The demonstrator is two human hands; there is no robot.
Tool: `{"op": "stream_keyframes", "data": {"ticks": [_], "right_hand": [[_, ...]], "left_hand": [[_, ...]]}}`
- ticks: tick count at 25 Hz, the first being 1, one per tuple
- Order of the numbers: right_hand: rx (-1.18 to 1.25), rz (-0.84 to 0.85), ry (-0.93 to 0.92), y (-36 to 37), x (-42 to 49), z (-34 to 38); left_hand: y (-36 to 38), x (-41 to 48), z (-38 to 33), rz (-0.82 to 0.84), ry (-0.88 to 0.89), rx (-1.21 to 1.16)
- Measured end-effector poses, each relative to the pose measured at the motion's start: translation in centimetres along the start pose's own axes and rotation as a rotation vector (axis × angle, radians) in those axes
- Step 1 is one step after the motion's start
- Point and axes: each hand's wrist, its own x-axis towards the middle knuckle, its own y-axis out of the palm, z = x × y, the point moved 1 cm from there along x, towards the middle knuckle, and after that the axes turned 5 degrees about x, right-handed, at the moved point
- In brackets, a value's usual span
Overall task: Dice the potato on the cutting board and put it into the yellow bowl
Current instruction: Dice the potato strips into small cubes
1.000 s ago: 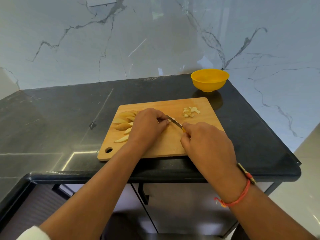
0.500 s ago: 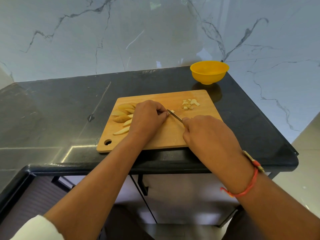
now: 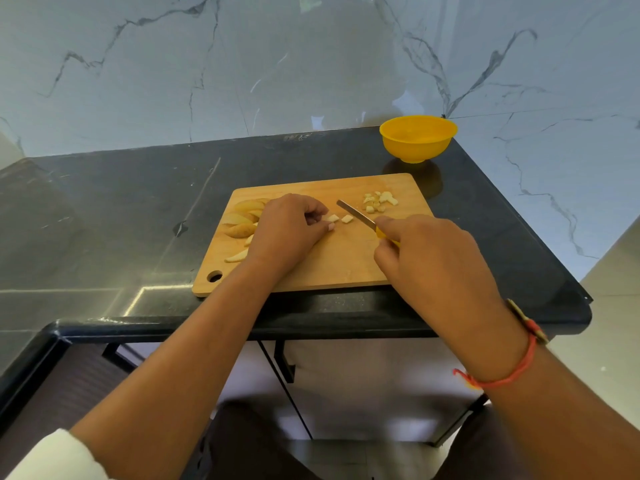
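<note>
A wooden cutting board (image 3: 346, 258) lies on the black counter. Potato wedges (image 3: 242, 220) lie at its left, partly hidden by my left hand (image 3: 287, 233). That hand's curled fingers pinch a small potato piece (image 3: 330, 219) against the board. One cut cube (image 3: 347, 219) lies just right of it. My right hand (image 3: 433, 265) grips the yellow handle of a knife (image 3: 356, 213), its blade lifted and pointing up-left, between the cube and a pile of diced potato (image 3: 379, 201) at the board's far right. The yellow bowl (image 3: 418, 138) stands behind the board; it looks empty.
The black counter (image 3: 104, 220) stretches left of the board. Its front edge runs just below the board and its right edge lies close to the bowl. A marble wall (image 3: 277, 64) rises behind.
The knife has come away from my left fingers and moved right, leaving two small cut pieces between the hands. The camera view shifted slightly.
</note>
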Motion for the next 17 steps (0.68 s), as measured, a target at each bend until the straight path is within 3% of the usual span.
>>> {"op": "stream_keyframes", "data": {"ticks": [7,17], "right_hand": [[0.046,0.002,0.027,2.2,1.7,1.4],[-0.027,0.184,0.058,1.2,0.5,1.0]], "left_hand": [[0.0,-0.2,-0.1,-0.028,-0.036,0.029],[0.5,-0.2,-0.2,-0.092,-0.074,-0.030]]}}
